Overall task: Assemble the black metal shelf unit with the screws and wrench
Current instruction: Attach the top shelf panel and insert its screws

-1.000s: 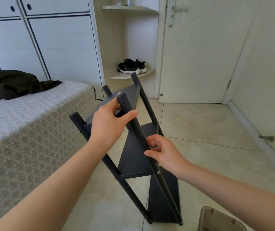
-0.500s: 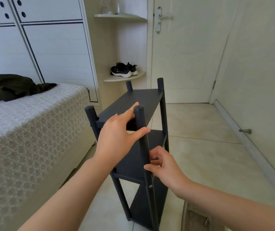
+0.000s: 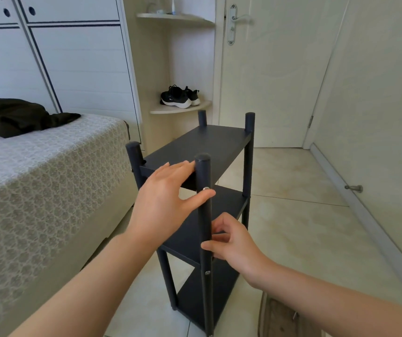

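The tall black metal shelf unit (image 3: pixel 195 147) stands on the pale tiled floor (image 3: pixel 304 227) by the grey patterned bed (image 3: pixel 37 171), my left hand (image 3: pixel 163 198) flat and open on its top, my right hand (image 3: pixel 234 242) pinching its near post (image 3: pixel 204 215), and I fear a hard push could tip it.

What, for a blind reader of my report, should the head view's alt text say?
A black three-shelf unit stands upright on a tiled floor beside a bed. The left hand rests open at its top shelf, thumb on the near front post; the right hand holds that post lower down. Black shoes sit on a corner shelf behind.
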A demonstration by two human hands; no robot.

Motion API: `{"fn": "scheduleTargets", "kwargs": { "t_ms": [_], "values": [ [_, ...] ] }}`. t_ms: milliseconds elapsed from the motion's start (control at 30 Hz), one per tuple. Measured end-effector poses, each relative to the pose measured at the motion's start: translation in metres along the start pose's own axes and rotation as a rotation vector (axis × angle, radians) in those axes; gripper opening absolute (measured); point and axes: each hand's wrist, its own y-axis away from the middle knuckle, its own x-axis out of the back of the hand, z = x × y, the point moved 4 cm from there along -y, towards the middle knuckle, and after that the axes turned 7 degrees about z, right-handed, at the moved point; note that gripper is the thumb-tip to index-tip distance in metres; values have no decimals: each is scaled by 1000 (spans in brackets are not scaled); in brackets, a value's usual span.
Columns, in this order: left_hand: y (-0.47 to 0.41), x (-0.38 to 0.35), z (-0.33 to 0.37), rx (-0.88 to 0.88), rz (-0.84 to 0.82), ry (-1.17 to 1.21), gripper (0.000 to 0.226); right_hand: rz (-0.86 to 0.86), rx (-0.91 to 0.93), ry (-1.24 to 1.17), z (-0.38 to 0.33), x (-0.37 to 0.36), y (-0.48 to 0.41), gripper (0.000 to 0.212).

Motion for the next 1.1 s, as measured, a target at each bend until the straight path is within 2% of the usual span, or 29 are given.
{"fn": "scheduleTargets", "kwargs": {
  "t_ms": [133, 267, 367, 433, 533, 600, 733, 833, 933, 1100],
  "values": [
    [4, 17, -9, -22, -4, 96, 49, -13, -14, 8, 5, -2, 2, 25],
    [20, 30, -14, -88, 153, 69, 28, -26, -14, 41, 9, -4, 4, 27],
    [29, 34, -14, -41, 184, 90, 15, -27, -8, 31, 10, -5, 5, 26],
    [34, 34, -15, 56, 136, 140, 15, -33, -14, 27, 9, -6, 5, 24],
    [41, 22, -22, 373, -76, 254, 31, -59, -20, 22, 6, -5, 4, 24],
    [48, 10, -28, 504, -190, 298, 40, -67, -29, 48, 5, -3, 3, 25],
    [54, -8, -31, 671, -247, 464, 34, -151, -68, 5, 2, 4, -1, 23],
    [54, -16, -27, 703, -276, 538, 35, -209, -90, 25, 4, 16, -5, 24],
    [53, -18, -25, 696, -289, 584, 33, -123, -114, 50, 7, 38, -19, 25],
    [54, -22, -19, 612, -380, 645, 26, 204, -161, -12, 13, 82, -63, 21]
  ]
}}
